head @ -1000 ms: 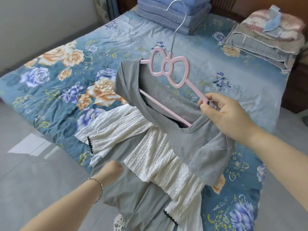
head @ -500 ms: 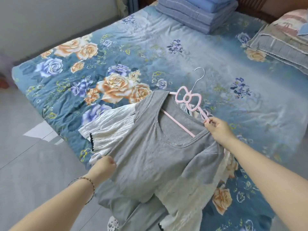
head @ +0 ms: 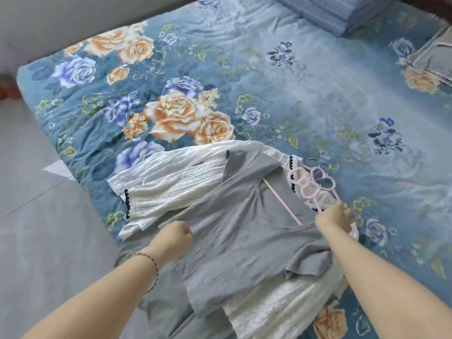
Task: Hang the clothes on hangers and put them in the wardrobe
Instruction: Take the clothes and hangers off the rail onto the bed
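While right hand [head: 335,218] grips hanger [head: 309,189], shirt [head: 232,236] leftward

A bed [head: 244,69] under a blue floral quilt stands on a grey tiled floor [head: 36,216].

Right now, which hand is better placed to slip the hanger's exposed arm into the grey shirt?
Right. The right hand grips the pink hanger beside the neckline of the grey shirt; the left hand holds fabric at the shirt's side, away from the hanger.
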The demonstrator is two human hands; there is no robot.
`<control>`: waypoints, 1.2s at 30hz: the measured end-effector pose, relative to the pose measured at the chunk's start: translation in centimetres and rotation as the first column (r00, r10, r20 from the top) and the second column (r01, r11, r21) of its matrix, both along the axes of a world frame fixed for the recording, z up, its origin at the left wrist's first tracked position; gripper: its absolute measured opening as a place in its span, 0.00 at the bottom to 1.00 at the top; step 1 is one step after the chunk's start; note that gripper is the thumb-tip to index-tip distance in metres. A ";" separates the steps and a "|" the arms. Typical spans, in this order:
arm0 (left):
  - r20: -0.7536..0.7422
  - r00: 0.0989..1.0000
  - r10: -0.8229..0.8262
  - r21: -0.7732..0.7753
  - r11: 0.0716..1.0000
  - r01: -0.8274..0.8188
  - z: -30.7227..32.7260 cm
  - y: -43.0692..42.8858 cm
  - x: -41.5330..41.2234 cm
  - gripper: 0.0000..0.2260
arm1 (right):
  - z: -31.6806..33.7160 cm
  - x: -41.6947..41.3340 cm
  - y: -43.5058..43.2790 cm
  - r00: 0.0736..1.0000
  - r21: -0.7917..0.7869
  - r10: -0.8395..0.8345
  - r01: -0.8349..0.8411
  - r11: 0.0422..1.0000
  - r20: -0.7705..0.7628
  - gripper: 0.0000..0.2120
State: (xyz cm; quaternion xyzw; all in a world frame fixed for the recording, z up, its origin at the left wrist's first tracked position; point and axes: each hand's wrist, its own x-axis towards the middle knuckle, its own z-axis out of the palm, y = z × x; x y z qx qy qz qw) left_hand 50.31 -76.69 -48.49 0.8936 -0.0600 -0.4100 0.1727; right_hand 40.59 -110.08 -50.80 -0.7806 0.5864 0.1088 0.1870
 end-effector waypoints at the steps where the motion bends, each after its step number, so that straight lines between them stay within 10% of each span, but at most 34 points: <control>1: -0.001 1.000 0.007 -0.007 1.000 -0.007 0.5 0.3 0.2 0.07 | 0.4 0.5 1.1 0.997 0.027 0.069 -0.068 0.997 -0.037 0.25; 9: 0.089 0.995 0.037 0.068 0.997 -0.043 8.1 8.6 0.9 0.06 | 7.8 5.6 18.7 0.597 0.484 0.801 -0.713 0.506 0.042 0.16; 16: 0.239 0.953 0.185 0.145 0.964 -0.223 18.2 24.6 -2.3 0.07 | 20.4 8.5 40.1 0.068 0.311 0.989 -0.950 0.024 0.131 0.15; 26: 0.504 0.746 0.435 0.257 0.749 -0.611 32.7 52.6 -14.2 0.12 | 35.3 5.0 71.5 -0.568 -0.004 0.822 -0.823 -0.568 -0.033 0.17; 36: 0.638 0.162 0.753 -0.002 0.212 -0.977 43.6 69.4 -30.2 0.10 | 46.8 -5.1 94.9 -0.930 -0.224 0.365 -0.362 -0.905 0.029 0.16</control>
